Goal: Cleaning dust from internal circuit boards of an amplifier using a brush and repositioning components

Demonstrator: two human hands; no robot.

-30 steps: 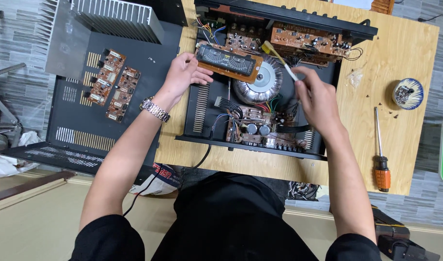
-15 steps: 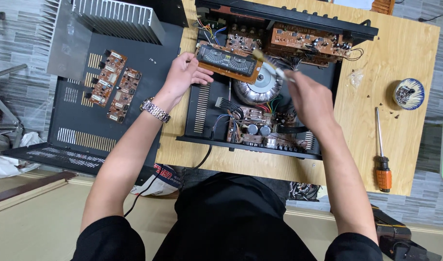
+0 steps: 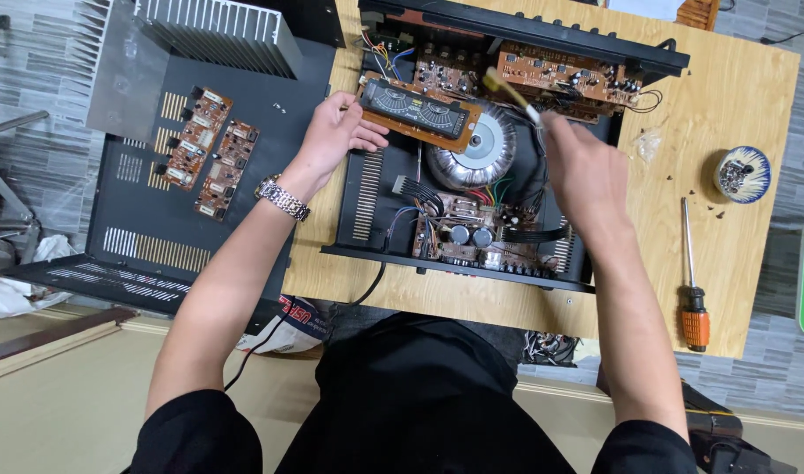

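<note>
Black amplifier chassis [image 3: 367, 211] on a light wood-grain table [image 3: 735, 96]. Inside the chassis: silver toroidal transformer [image 3: 477, 154], brown circuit boards [image 3: 560, 77]. Right of the chassis: orange-handled screwdriver [image 3: 694, 307], blue-and-white patterned dish [image 3: 742, 174]. Left: slotted black cover [image 3: 147, 219].
</note>
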